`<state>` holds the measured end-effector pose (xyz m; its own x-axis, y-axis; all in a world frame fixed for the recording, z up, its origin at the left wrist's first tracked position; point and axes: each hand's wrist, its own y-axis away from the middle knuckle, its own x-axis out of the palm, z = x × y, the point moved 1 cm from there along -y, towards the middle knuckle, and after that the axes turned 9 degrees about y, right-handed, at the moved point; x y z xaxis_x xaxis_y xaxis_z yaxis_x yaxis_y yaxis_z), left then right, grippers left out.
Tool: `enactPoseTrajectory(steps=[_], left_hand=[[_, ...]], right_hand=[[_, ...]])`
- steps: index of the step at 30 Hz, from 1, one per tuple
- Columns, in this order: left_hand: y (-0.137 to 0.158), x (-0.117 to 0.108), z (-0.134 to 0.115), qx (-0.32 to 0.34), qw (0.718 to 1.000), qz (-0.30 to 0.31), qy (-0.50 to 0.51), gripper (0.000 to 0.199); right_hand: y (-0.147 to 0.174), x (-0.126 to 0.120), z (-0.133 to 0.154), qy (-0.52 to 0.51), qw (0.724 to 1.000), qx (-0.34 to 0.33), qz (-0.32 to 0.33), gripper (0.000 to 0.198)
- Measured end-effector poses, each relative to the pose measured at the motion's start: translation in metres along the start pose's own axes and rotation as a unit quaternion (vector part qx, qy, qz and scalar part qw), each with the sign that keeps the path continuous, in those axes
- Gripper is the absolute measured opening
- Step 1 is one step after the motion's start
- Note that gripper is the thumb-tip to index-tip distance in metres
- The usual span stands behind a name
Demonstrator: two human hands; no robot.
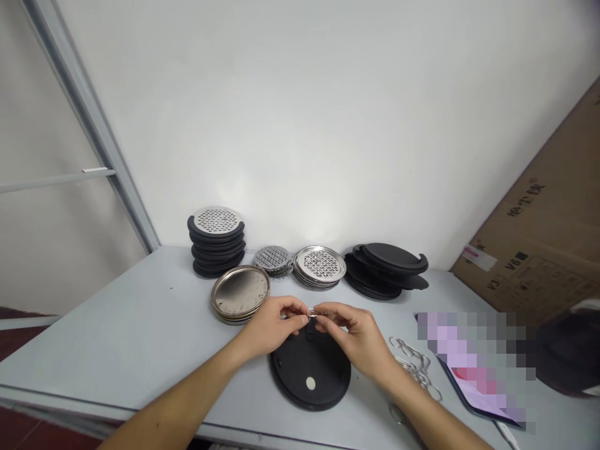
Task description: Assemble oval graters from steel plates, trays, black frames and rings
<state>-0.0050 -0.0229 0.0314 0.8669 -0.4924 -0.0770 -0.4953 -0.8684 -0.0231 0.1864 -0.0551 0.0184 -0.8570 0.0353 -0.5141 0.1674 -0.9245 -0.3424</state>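
My left hand (274, 325) and my right hand (354, 331) meet near the table's middle, each pinching a small bent wire piece (311, 314) between thumb and fingertips. Most of the wire is hidden by the fingers. Just below them lies a round black disc (323, 375) with a pale round spot near its front edge. The fingers partly cover its far side, and I cannot tell whether the wire touches it. Several looped wire pieces (424, 360) lie in a loose pile beside my right forearm, which hides part of them.
Behind my hands stand shallow metal pans (241, 290), black discs with perforated plates (217, 250), small graters (272, 257), larger grater plates (322, 264) and black discs (391, 257). A blurred-out tablet-like device (482, 387), a cardboard box (529, 237) and a dark object (567, 350) are at right.
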Motion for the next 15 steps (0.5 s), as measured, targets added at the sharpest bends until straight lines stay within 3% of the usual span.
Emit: enactPoseTrajectory(steps=[7,15], left_hand=[[-0.0001,0.0004,-0.0033,-0.036,0.998,0.016,0.050,0.027],[-0.0006,0.0010,0.0014,-0.015,1.000,0.001,0.014,0.023]], right_hand=[[0.0029,0.0040,0.0030,0.128,0.984,-0.124,0.010,0.026],[0.0041,0.0075,0.0087,0.209,0.968,-0.122,0.074,0.029]])
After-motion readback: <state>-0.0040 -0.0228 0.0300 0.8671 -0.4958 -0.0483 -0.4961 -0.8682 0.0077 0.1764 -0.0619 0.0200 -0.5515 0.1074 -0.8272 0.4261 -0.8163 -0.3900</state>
